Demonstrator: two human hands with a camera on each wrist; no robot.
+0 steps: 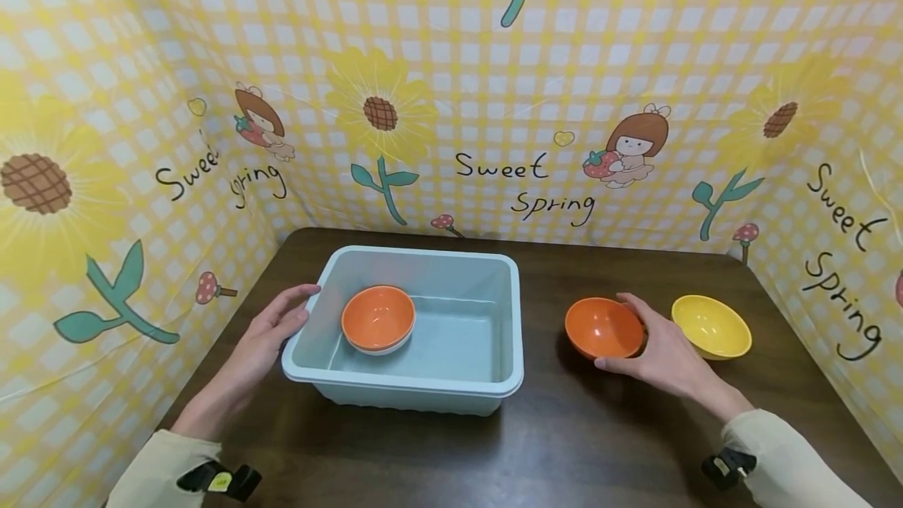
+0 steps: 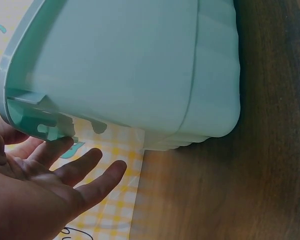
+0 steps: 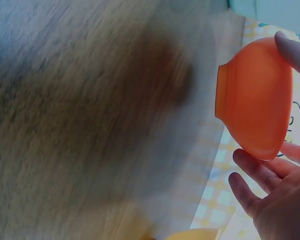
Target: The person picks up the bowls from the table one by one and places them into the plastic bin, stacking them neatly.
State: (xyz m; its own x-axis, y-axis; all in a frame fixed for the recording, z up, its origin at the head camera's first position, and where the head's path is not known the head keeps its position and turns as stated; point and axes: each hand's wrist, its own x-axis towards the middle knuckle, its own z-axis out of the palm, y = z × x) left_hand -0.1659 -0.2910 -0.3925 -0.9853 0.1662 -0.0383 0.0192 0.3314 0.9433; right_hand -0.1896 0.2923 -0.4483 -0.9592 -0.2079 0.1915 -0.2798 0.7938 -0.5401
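My right hand (image 1: 659, 355) grips an orange bowl (image 1: 603, 328) by its sides, thumb and fingers on opposite edges. In the right wrist view this bowl (image 3: 257, 100) is held off the table, its foot facing the tabletop. My left hand (image 1: 264, 335) touches the left rim of a pale blue-green plastic basin (image 1: 416, 392). The left wrist view shows the fingers (image 2: 90, 167) spread fairly straight by the basin's handle cutout. Inside the basin, toward its left, sits another orange bowl (image 1: 378, 318), with a whitish surface showing beneath its near edge.
A yellow bowl (image 1: 712, 328) stands on the dark wooden table (image 1: 550, 429), just right of my right hand. Yellow checked cloth (image 1: 494, 116) with flowers and lettering rises around the back and sides of the table.
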